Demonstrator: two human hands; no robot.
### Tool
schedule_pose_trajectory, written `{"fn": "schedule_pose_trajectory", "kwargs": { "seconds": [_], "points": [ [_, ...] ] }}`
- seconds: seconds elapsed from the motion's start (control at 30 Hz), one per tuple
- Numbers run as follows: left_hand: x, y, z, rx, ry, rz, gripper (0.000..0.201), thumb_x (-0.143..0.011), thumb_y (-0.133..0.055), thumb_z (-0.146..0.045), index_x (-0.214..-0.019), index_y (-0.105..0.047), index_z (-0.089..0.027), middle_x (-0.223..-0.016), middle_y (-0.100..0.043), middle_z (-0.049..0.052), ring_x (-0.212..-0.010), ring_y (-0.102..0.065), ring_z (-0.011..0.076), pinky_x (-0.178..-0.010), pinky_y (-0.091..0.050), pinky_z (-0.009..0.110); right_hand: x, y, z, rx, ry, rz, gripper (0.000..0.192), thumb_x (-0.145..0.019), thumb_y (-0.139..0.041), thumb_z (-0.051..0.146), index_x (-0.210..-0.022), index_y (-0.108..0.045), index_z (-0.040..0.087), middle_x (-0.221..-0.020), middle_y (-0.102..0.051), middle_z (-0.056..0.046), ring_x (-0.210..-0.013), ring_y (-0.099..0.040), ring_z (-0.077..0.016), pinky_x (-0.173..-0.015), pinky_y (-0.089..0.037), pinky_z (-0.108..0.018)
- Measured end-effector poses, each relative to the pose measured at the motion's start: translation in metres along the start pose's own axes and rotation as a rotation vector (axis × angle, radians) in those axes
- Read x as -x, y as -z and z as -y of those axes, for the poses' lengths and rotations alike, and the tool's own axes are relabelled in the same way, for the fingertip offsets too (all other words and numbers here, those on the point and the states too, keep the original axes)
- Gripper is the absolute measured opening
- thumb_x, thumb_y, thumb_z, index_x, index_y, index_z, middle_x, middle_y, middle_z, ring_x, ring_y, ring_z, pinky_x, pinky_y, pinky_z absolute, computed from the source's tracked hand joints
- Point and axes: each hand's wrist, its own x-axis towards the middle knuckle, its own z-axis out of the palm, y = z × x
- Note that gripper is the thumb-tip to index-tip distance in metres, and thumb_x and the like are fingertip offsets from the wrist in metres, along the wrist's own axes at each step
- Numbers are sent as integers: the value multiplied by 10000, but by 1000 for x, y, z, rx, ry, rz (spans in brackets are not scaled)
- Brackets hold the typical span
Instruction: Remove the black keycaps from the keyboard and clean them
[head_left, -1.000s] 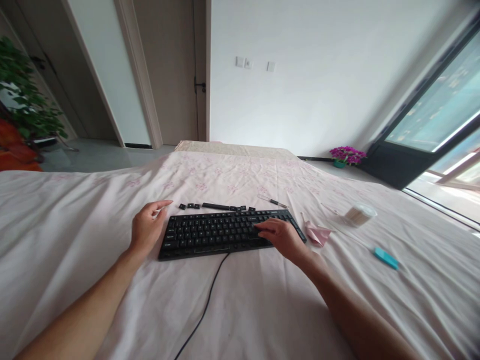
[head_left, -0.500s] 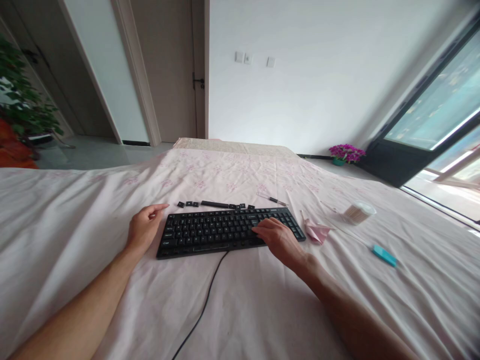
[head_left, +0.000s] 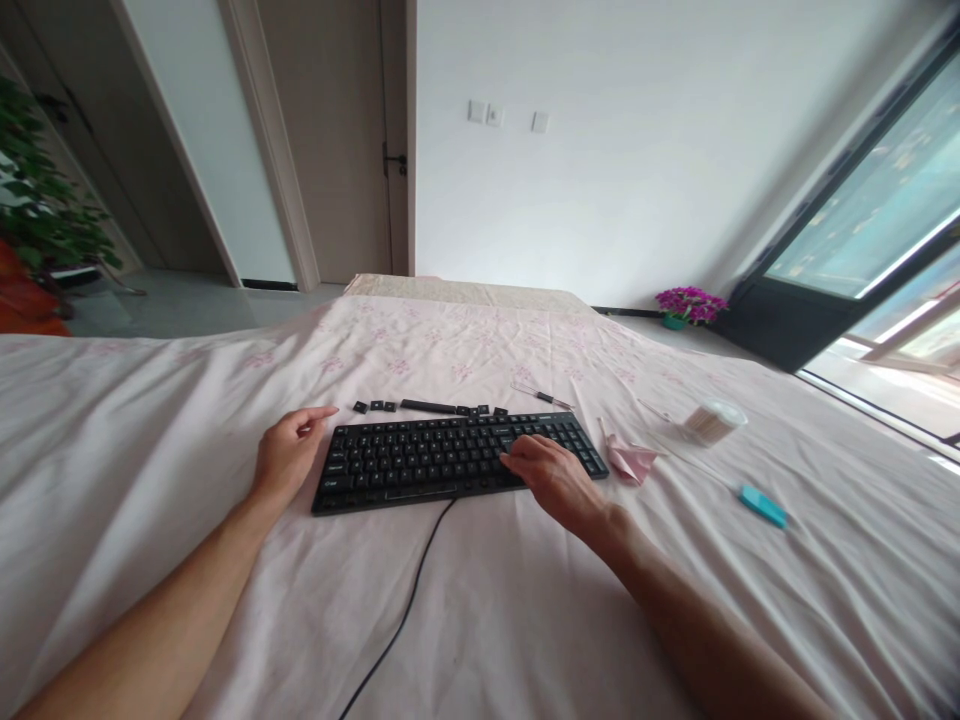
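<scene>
A black keyboard point(head_left: 420, 462) lies on the pale floral cloth. Its front row has no keys across most of its width. Beside the left end rests my left hand point(head_left: 287, 455), index finger stretched out and the others loosely curled, holding nothing visible. My right hand point(head_left: 553, 475) is over the keyboard's right part, fingers bent and drawn together at the keys near the Enter area; whatever the fingertips hold is hidden. Behind the keyboard lie a detached space bar point(head_left: 428, 407) and several loose keycaps point(head_left: 376, 406).
A keycap puller point(head_left: 546, 397) with wire loops lies behind the keyboard. To the right are a pink cloth point(head_left: 631, 461), a clear tub of cotton swabs point(head_left: 714, 422) and a turquoise object point(head_left: 763, 506). The keyboard's black cable point(head_left: 412, 595) runs toward me.
Both hands stay in nearly the same places. The whole view shifts slightly; the right fingers remain at the same part of the keyboard.
</scene>
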Motion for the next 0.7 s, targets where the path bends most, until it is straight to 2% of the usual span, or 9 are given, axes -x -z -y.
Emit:
{"fn": "schedule_pose_trajectory", "kwargs": {
  "seconds": [0.3,0.5,0.7],
  "points": [
    [1,0,-2,-11,-1,7,314,-778,-511,-340,-1006,-709,-256,-981,-716,-7,-794,-632,176,-736,-474,264,1,1,25,292,-25,30,199,-898,-432,68,-887,-598,179,-823,-570,-55,-706,-471,-175,-637,-318,-315],
    [0,-1,0,-6,-12,20,319,-784,-505,-351,-1011,-707,-253,-970,-717,-1,-796,-636,178,-719,-475,259,1,-5,40,327,-23,72,264,-829,-438,-18,-762,-582,193,-820,-571,-73,-735,-479,-208,-616,-323,-340],
    [0,-1,0,19,-2,31,333,-781,-501,-355,-1016,-705,-235,-967,-718,23,-802,-637,188,-726,-473,271,2,-1,34,273,-42,70,293,-801,-429,-32,-841,-620,186,-837,-590,-65,-737,-504,-204,-644,-350,-329]
  ]
}}
